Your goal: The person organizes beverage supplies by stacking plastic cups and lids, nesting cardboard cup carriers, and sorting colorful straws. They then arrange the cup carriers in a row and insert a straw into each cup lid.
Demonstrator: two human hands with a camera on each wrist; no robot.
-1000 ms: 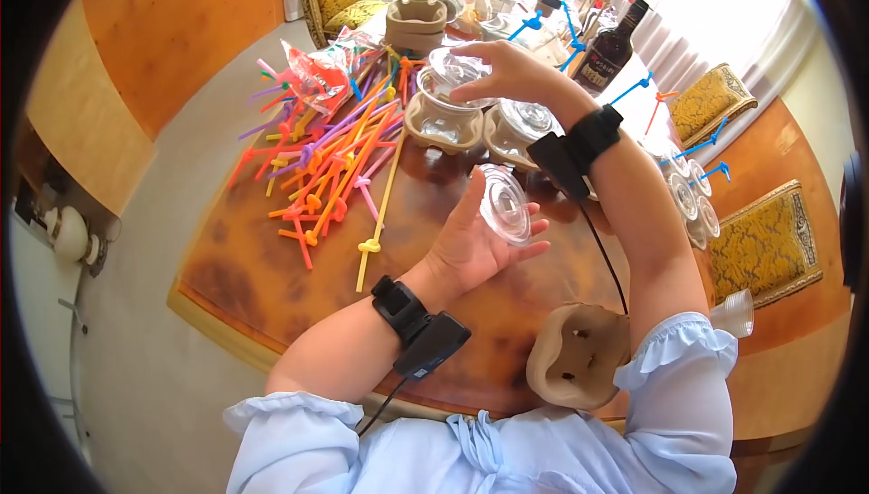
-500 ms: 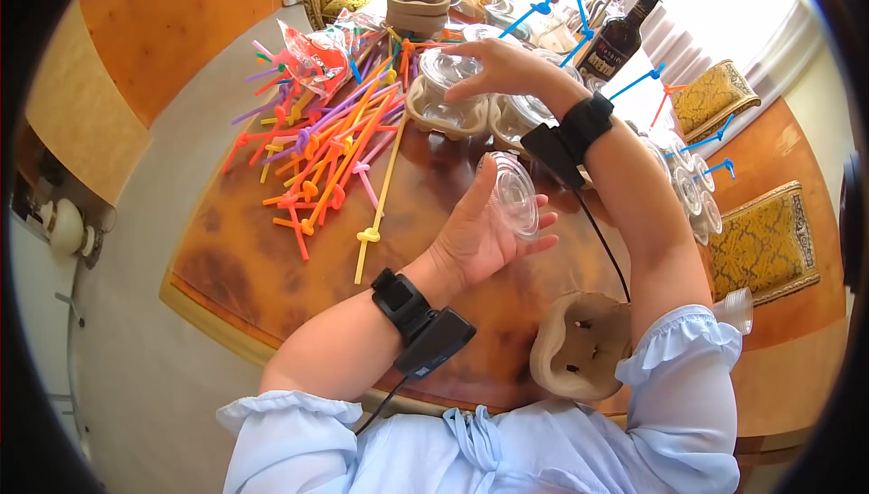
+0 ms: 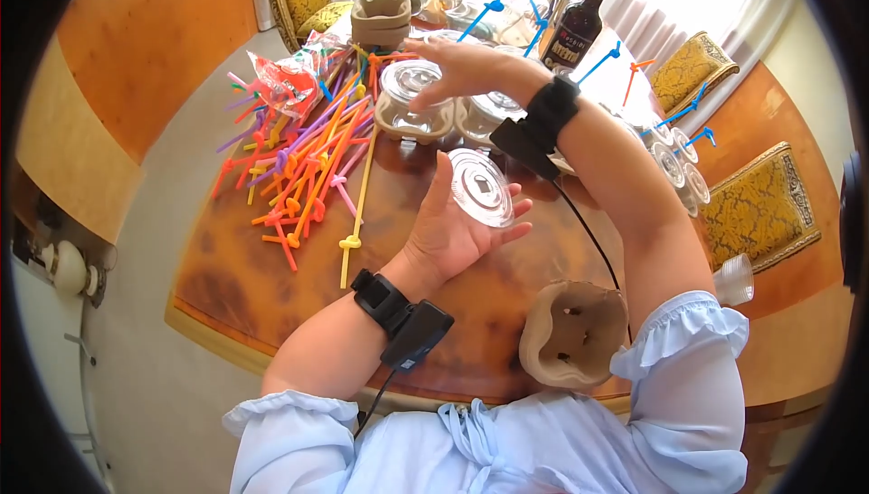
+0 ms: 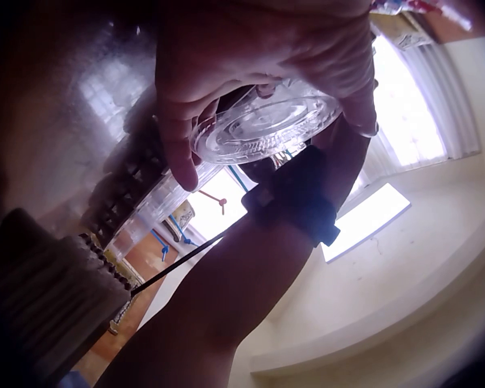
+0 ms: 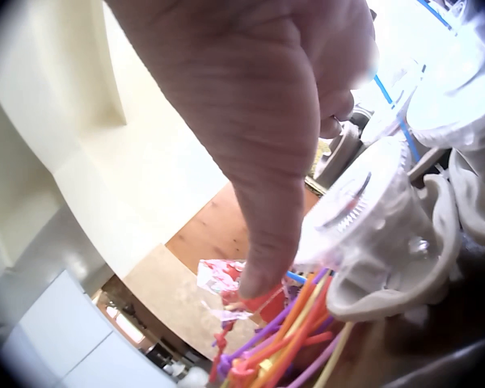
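Note:
My left hand (image 3: 462, 236), palm up over the table, holds clear plastic lids (image 3: 482, 188), seemingly a small stack, between thumb and fingers. The left wrist view shows the lid rim (image 4: 267, 133) spanning from thumb to fingers. My right hand (image 3: 471, 73) reaches across the far side, thumb apart from the fingers, holding nothing. Below it stands a clear lidded cup (image 3: 415, 86) in a brown pulp cup carrier (image 3: 412, 132). In the right wrist view its thumb (image 5: 267, 259) points down beside that cup's lid (image 5: 347, 202). Another lidded cup (image 3: 489, 112) sits alongside.
Knotted colourful straws (image 3: 308, 168) and a red-and-clear bag (image 3: 281, 82) lie to the left. A dark bottle (image 3: 579, 23) and cups with blue straws (image 3: 665, 163) are at the back and right. A pulp carrier (image 3: 579, 335) sits at the near edge; stacked carriers (image 3: 380, 23) stand behind.
The head view has shifted, moving the scene leftward in it. The lids in my left hand now face the camera more. My right hand stays over the lidded cups.

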